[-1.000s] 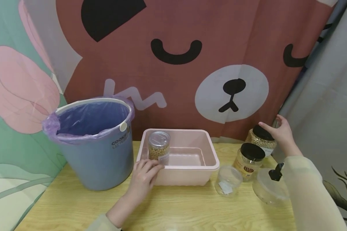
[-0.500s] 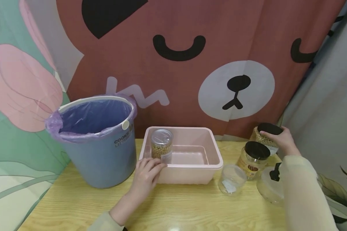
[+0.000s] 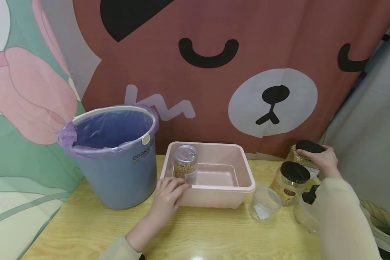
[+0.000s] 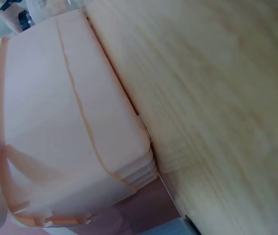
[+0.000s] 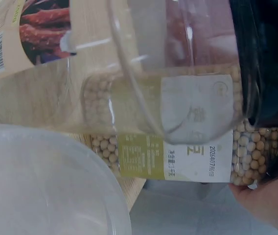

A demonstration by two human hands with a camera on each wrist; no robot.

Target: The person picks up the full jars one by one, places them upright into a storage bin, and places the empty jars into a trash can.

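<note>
My left hand [image 3: 169, 196] rests on the front rim of a pink plastic basin [image 3: 211, 198], fingers hooked over the edge. In the left wrist view only part of that hand shows, against the basin's side [image 4: 41, 112]. Inside the basin, at its left, stands a clear can of pale beans [image 3: 186, 168]. At the far right my right hand [image 3: 326, 162] grips a clear jar of soybeans [image 3: 294, 156] near its black lid [image 3: 310, 146]. The right wrist view shows the soybean jar's printed label [image 5: 197, 156], partly behind another clear jar; most of the hand is cut off there.
A black-lidded jar with a yellow label [image 3: 284, 191] stands before the soybeans. Nearer are a clear empty-looking tub [image 3: 266, 206] and a translucent container with a black handle [image 3: 303, 216], partly behind the right sleeve. A blue lined bin [image 3: 123, 180] stands left on the wooden table [image 3: 195, 234].
My right hand has come down from over the lid and closed round the soybean jar's top. The left hand stays on the basin rim. The head view has shifted slightly.
</note>
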